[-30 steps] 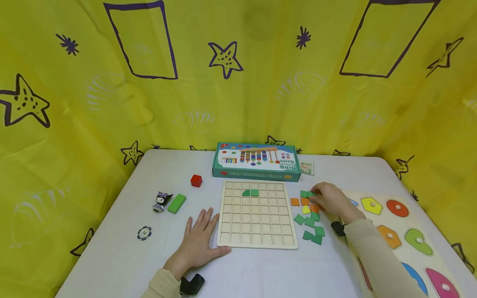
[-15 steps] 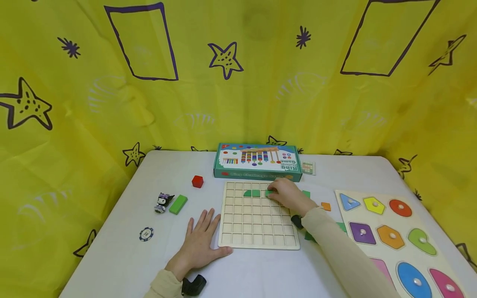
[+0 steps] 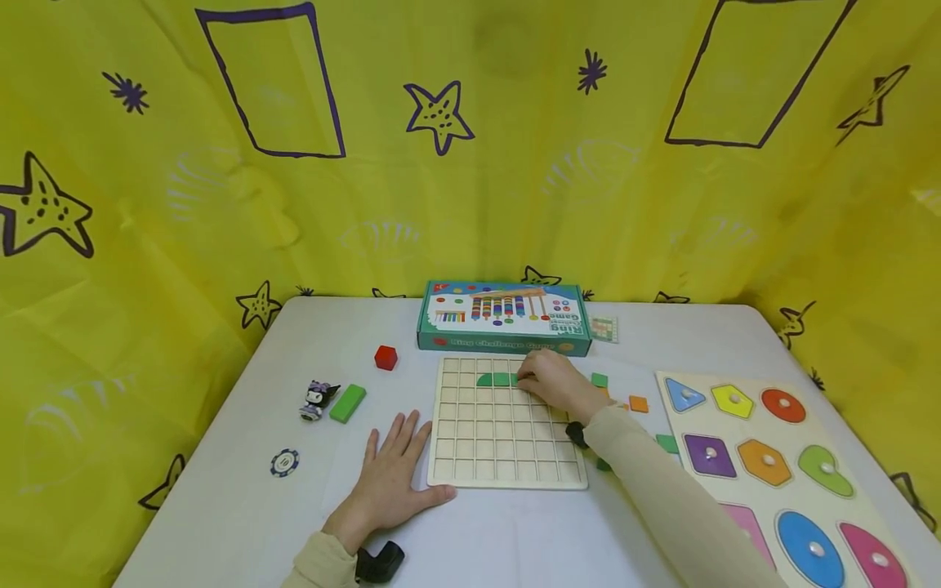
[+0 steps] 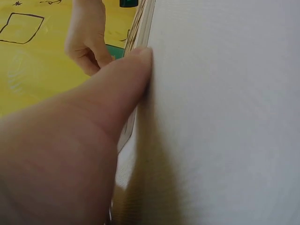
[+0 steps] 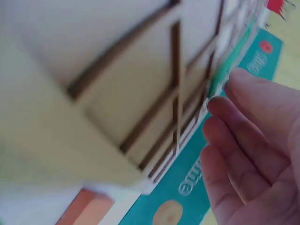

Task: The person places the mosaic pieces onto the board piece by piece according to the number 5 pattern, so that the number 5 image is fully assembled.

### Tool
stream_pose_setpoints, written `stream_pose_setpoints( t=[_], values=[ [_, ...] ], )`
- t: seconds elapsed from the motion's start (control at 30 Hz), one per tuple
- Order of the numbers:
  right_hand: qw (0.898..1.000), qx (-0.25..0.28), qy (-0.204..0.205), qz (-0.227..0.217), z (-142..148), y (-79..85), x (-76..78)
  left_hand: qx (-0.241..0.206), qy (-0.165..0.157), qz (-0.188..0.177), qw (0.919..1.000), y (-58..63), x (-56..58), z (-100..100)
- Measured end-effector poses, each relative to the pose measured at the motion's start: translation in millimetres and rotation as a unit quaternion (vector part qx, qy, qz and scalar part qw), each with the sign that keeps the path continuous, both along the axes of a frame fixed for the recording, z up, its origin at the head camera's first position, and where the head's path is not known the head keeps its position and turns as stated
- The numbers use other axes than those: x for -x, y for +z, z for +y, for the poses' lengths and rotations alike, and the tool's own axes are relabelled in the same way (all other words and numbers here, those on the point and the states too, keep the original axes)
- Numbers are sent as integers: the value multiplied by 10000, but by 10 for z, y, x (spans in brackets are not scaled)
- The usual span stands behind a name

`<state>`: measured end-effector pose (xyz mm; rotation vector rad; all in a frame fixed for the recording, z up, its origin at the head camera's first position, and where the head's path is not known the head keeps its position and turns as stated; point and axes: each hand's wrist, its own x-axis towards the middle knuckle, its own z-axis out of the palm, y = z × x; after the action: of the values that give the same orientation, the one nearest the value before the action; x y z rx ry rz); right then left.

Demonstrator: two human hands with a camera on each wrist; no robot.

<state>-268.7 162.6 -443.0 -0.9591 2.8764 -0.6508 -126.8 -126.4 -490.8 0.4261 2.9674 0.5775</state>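
Note:
A pale wooden grid board (image 3: 506, 450) lies flat on the table. Near its far edge, a green piece with a rounded corner (image 3: 485, 380) and a green square tile (image 3: 501, 380) sit side by side in the grid. My right hand (image 3: 562, 385) pinches another green tile (image 3: 514, 380) between thumb and fingers, right at the end of that row. The right wrist view shows those fingertips (image 5: 216, 104) against the green row, the tile mostly hidden. My left hand (image 3: 393, 483) rests spread on the table, its thumb (image 4: 133, 63) at the board's near left corner.
Behind the board stands a game box (image 3: 504, 320). Loose orange tiles (image 3: 639, 404) and green tiles (image 3: 599, 380) lie to the right, partly behind my sleeve, beside a knobbed shape puzzle (image 3: 794, 433). At left are a red block (image 3: 385, 358), green block (image 3: 348, 403), figurine (image 3: 318, 400) and chip (image 3: 284, 462).
My right hand has moved left from the loose tiles onto the board, bringing a green tile up to the green row. My left hand has stayed in place.

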Motion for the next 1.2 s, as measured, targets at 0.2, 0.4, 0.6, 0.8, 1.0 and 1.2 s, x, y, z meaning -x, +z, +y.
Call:
stream_pose_setpoints(
  t=[0.2, 0.4, 0.6, 0.8, 1.0, 1.2],
  values=[
    [9969, 420, -667, -31, 357, 87, -11, -54, -11, 36, 10000, 7, -9, -14],
    [9909, 269, -1289, -268, 842, 75, 6, 16, 32, 86, 10000, 11, -10, -26],
    [9842, -1, -1557, -840, 1095, 8, 5, -37, 7, 63, 10000, 7, -12, -18],
    [9814, -61, -1642, -990, 1193, -13, -7, -27, 13, 100, 9999, 7, -9, 0],
    [9821, 39, -1580, -1028, 1209, -39, -16, -22, 8, 122, 9999, 4, -16, -3],
    [9872, -46, -1393, -769, 1144, -38, -10, -49, 2, 147, 9999, -7, -19, -2]
  ],
)
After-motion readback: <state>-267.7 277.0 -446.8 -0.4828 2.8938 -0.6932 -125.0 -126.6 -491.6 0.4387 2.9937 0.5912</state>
